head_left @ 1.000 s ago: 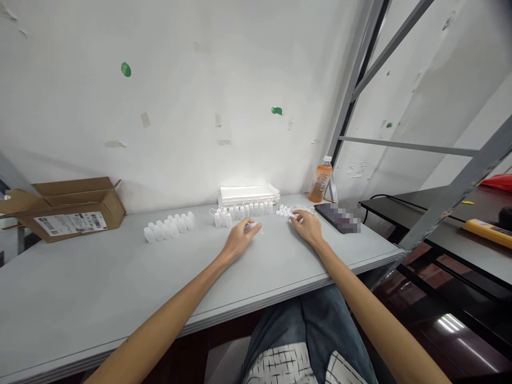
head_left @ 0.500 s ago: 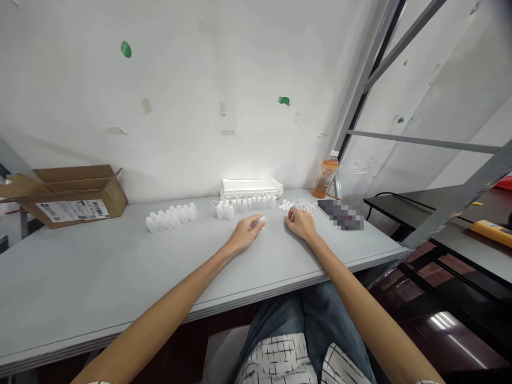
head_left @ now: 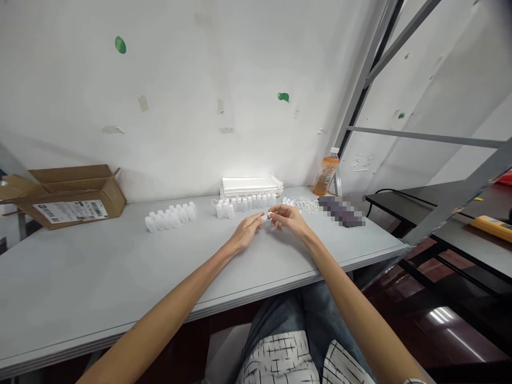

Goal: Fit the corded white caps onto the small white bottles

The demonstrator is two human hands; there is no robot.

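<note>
My left hand [head_left: 246,234] rests on the grey table [head_left: 100,288] with its fingers closed round a small white bottle, whose tip shows at the fingertips. My right hand [head_left: 288,220] is raised just right of it, pinching a small white cap [head_left: 270,215] close to the bottle's tip. A row of small white bottles [head_left: 246,204] stands just behind my hands. A pile of small white caps and rings [head_left: 301,204] lies to the right of that row. Another group of white bottles [head_left: 171,216] stands further left.
A flat white stack [head_left: 248,186] lies against the wall. An open cardboard box [head_left: 68,197] sits at the far left. An orange drink bottle [head_left: 326,172] and a dark blurred item [head_left: 342,209] are at the right, by a grey metal rack frame [head_left: 362,90].
My right hand left the pile of caps and moved left toward my left hand, holding a small white piece. My left hand stayed put on its bottle.
</note>
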